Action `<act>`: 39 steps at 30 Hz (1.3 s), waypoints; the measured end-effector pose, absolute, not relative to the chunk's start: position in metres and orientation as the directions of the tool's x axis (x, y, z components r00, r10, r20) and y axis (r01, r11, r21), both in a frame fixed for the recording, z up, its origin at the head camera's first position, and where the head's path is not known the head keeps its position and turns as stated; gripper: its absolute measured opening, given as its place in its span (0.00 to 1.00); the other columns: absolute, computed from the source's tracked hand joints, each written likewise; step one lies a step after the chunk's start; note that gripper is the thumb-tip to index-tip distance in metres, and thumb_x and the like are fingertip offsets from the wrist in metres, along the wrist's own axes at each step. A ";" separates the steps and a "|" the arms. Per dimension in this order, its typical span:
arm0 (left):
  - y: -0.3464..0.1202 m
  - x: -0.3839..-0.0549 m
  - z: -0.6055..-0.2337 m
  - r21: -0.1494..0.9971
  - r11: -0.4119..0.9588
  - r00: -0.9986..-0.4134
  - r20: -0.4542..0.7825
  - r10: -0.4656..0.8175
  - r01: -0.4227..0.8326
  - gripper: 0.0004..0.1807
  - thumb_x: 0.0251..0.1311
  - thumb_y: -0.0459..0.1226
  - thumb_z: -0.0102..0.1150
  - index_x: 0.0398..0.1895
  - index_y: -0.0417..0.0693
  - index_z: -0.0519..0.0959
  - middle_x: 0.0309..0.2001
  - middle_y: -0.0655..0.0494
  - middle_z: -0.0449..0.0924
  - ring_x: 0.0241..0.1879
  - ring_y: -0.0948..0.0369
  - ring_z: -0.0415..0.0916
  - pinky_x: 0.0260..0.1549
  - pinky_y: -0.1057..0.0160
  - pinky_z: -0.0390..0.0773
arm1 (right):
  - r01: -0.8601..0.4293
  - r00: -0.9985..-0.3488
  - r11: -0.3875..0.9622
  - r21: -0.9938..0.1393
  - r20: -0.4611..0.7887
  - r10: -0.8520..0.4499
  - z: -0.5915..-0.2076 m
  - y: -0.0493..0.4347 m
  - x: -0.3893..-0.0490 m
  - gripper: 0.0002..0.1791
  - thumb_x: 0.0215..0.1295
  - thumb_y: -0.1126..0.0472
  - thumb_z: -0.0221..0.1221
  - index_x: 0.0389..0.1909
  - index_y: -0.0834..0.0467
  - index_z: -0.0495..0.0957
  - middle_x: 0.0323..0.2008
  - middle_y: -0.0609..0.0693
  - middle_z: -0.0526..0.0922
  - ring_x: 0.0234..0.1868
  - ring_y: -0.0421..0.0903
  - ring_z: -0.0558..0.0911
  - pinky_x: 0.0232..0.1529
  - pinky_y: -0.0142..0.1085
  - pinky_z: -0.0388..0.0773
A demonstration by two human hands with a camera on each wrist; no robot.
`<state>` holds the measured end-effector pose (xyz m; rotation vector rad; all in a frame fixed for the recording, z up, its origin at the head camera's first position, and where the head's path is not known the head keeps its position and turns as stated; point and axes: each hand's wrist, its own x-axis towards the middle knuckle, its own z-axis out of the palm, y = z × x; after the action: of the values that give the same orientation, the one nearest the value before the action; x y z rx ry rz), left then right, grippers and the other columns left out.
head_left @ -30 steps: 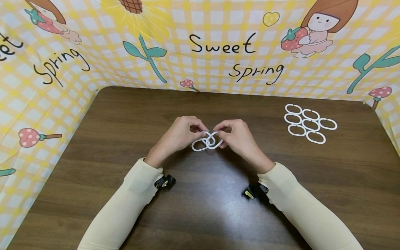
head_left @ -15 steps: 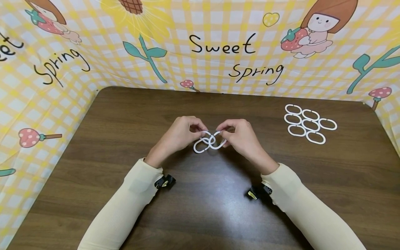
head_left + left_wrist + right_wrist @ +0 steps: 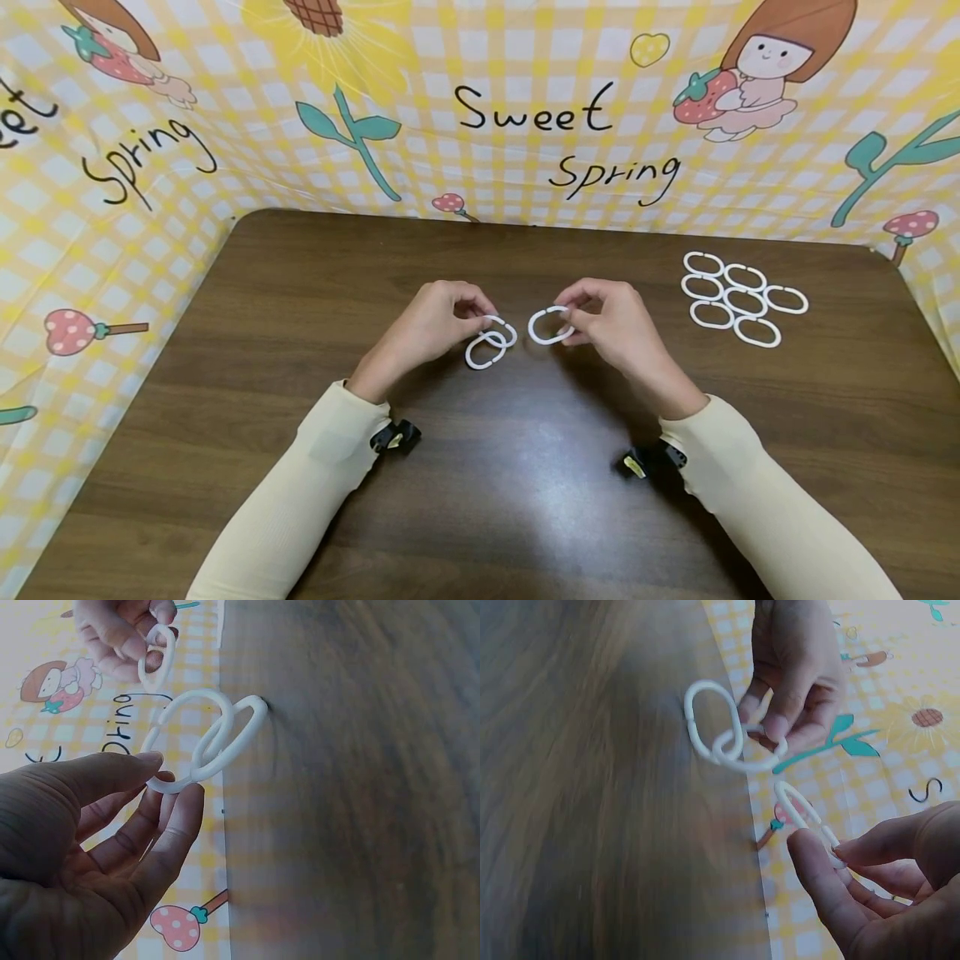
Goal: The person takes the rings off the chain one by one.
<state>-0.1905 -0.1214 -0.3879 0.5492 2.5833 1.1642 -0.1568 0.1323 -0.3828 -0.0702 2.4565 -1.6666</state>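
Note:
The left hand (image 3: 438, 321) pinches a white oval plastic chain link (image 3: 513, 334) between thumb and fingers. Hooked through it is a second white link (image 3: 468, 354), which hangs at its lower side in the left wrist view. To the right, the right hand (image 3: 615, 327) pinches a single white link (image 3: 532, 328) at its right end. This link is apart from the linked pair, with a small gap between them. Each link has a narrow slit in its side, visible on the right hand's link (image 3: 783, 796) in the right wrist view.
Several loose white links (image 3: 745, 314) lie flat in a cluster at the table's right rear. The brown wooden table (image 3: 300, 267) ends against a yellow checked cloth (image 3: 510, 50) at the back and left.
The right hand has moved right with its link, which earlier overlapped the left hand's link and now is separate. The left hand has stayed in place; its hanging link has swung slightly.

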 end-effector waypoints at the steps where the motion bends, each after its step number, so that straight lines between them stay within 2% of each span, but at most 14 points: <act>1: -0.122 -0.191 -0.388 0.758 0.610 -0.896 -0.078 0.438 0.232 0.03 0.67 0.32 0.68 0.40 0.45 0.90 0.35 0.54 0.86 0.35 0.59 0.79 0.34 0.65 0.76 | 0.064 -0.984 0.372 -0.926 -0.121 -0.131 -0.382 0.136 -0.156 0.09 0.71 0.74 0.58 0.48 0.72 0.82 0.45 0.69 0.84 0.29 0.40 0.86 0.37 0.39 0.89; 10: -0.125 -0.190 -0.388 0.767 0.608 -0.894 -0.105 0.435 0.206 0.04 0.68 0.34 0.67 0.40 0.45 0.89 0.34 0.54 0.85 0.34 0.58 0.78 0.28 0.66 0.76 | 0.117 -0.986 0.361 -0.925 -0.152 -0.070 -0.377 0.179 -0.152 0.13 0.73 0.73 0.57 0.54 0.76 0.78 0.46 0.63 0.81 0.30 0.35 0.86 0.39 0.34 0.88; 17: -0.124 -0.190 -0.388 0.767 0.608 -0.895 -0.106 0.433 0.203 0.04 0.68 0.33 0.66 0.40 0.45 0.89 0.34 0.54 0.85 0.33 0.59 0.77 0.28 0.66 0.76 | 0.125 -0.991 0.355 -0.926 -0.132 0.006 -0.378 0.224 -0.150 0.14 0.73 0.74 0.56 0.54 0.78 0.76 0.37 0.41 0.81 0.32 0.32 0.87 0.39 0.32 0.88; 19: -0.124 -0.190 -0.388 0.769 0.609 -0.896 -0.113 0.430 0.196 0.04 0.68 0.33 0.66 0.40 0.45 0.89 0.34 0.53 0.85 0.31 0.59 0.77 0.27 0.66 0.76 | 0.126 -0.992 0.347 -0.929 -0.125 0.027 -0.379 0.238 -0.148 0.11 0.72 0.75 0.56 0.52 0.75 0.78 0.37 0.37 0.81 0.32 0.31 0.87 0.39 0.31 0.87; 22: -0.124 -0.190 -0.387 0.772 0.608 -0.896 -0.123 0.427 0.184 0.04 0.69 0.33 0.66 0.40 0.45 0.89 0.34 0.53 0.84 0.29 0.59 0.76 0.25 0.65 0.76 | 0.145 -0.989 0.296 -0.944 -0.133 0.063 -0.379 0.260 -0.146 0.09 0.71 0.76 0.57 0.44 0.64 0.84 0.37 0.37 0.82 0.32 0.32 0.87 0.37 0.31 0.87; 26: -0.125 -0.190 -0.386 0.776 0.606 -0.896 -0.129 0.425 0.176 0.04 0.69 0.34 0.66 0.41 0.45 0.89 0.34 0.52 0.84 0.28 0.59 0.76 0.24 0.65 0.77 | 0.189 -0.980 0.283 -0.940 -0.161 0.121 -0.379 0.287 -0.141 0.20 0.73 0.75 0.56 0.34 0.46 0.86 0.34 0.36 0.83 0.29 0.33 0.88 0.35 0.30 0.87; 29: -0.125 -0.190 -0.387 0.776 0.606 -0.895 -0.130 0.427 0.176 0.05 0.69 0.34 0.65 0.41 0.45 0.89 0.34 0.52 0.84 0.28 0.59 0.76 0.24 0.65 0.77 | 0.214 -0.971 0.254 -0.943 -0.178 0.158 -0.379 0.305 -0.138 0.23 0.74 0.74 0.54 0.32 0.43 0.85 0.32 0.35 0.83 0.27 0.35 0.89 0.34 0.30 0.87; 33: -0.125 -0.191 -0.388 0.775 0.606 -0.894 -0.132 0.428 0.176 0.05 0.69 0.34 0.65 0.41 0.45 0.89 0.34 0.52 0.84 0.27 0.59 0.76 0.24 0.65 0.77 | 0.237 -0.959 0.192 -0.952 -0.198 0.201 -0.382 0.327 -0.134 0.22 0.75 0.75 0.53 0.32 0.46 0.86 0.31 0.36 0.85 0.27 0.36 0.89 0.33 0.30 0.86; 39: -0.125 -0.190 -0.387 0.777 0.606 -0.895 -0.134 0.425 0.171 0.05 0.69 0.34 0.65 0.41 0.45 0.89 0.34 0.52 0.84 0.27 0.59 0.75 0.24 0.65 0.77 | 0.299 -0.929 0.315 -0.901 -0.200 0.310 -0.390 0.353 -0.130 0.19 0.76 0.72 0.54 0.35 0.46 0.83 0.32 0.31 0.80 0.27 0.32 0.87 0.34 0.29 0.87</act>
<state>-0.1902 -0.1249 -0.3872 0.4835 2.5294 1.1762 -0.1298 0.3529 -0.3902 0.5918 2.5552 -1.7472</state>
